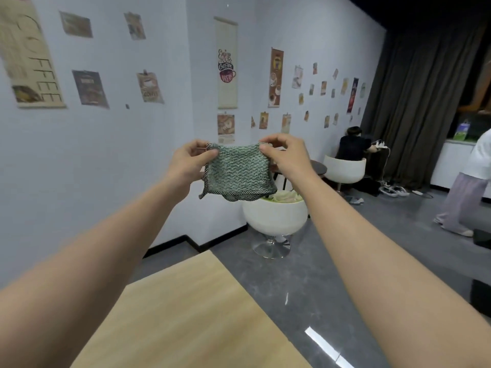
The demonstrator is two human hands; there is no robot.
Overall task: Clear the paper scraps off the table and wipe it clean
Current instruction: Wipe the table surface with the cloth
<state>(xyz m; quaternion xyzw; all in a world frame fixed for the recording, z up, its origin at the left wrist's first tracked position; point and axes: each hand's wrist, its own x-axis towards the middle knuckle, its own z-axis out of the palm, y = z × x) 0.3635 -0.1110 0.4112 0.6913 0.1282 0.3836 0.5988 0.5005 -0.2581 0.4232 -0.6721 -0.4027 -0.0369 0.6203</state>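
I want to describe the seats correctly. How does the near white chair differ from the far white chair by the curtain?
The near white chair has no one on it and holds pale crumpled stuff in its seat; a person sits on the far white chair. The near chair shows a shiny metal foot; the far chair's base is hard to see. The held cloth overlaps only the near chair. Both are white and rounded.

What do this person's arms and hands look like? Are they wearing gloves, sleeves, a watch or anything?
Both forearms are bare for as far as the picture shows them: no sleeves in sight. The left hand and right hand wear no gloves, and no watch, bracelet or ring shows on the wrists or fingers. No cables or markings are on them. The nails look short and unpainted.
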